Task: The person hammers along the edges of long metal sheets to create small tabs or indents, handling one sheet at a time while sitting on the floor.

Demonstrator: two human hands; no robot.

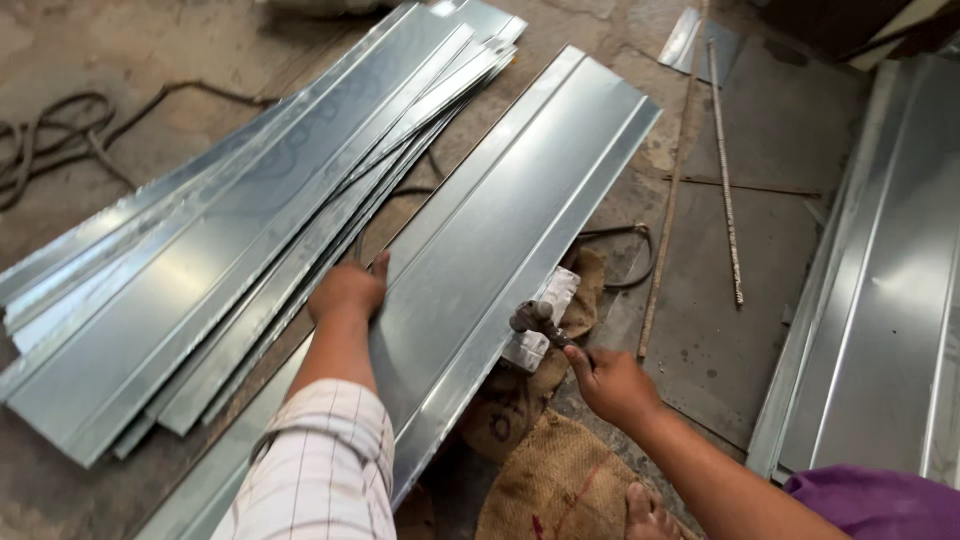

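On the concrete floor (120, 60) in front of us lies a long folded metal sheet (500, 230), running from the near left edge away to the upper right; its near end is cut off by the frame and partly covered by our checked sleeve (320, 460). Our left hand (347, 290) presses flat on the sheet's left edge, fingers (378, 268) together and curled over the rim, their tips hidden from us. Our right hand (610, 385) grips the handle of a hammer (535, 320), fingers wrapped tight around it; the handle itself is almost wholly hidden in the fist. The hammer head sits at the sheet's right edge, just over a pale block (548, 315) whose shape we cannot make out well. Under the block lies burlap sacking (560, 480), and a bare foot (645, 510) shows at the bottom edge. Left of us a stack of similar sheets (200, 250) fans out; another pile (880, 300) is cut off at right.
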